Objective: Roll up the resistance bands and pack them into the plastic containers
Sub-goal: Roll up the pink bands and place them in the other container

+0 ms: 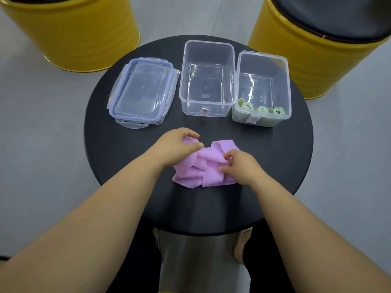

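Note:
A crumpled pink resistance band (201, 168) lies in a loose heap on the round black table (118, 157), near its front middle. My left hand (175, 144) grips the heap's upper left fold with curled fingers. My right hand (239, 166) pinches a fold on the heap's right side. Behind stand two clear plastic containers: the middle container (208, 47) holds no band, and the right container (283, 87) holds rolled green bands (262, 108) along its near wall.
Stacked clear lids with blue seals (141, 92) lie at the table's back left. Two yellow drums, the left drum (69, 30) and the right drum (317, 45), stand on the grey floor behind the table. My legs show below the table's front edge.

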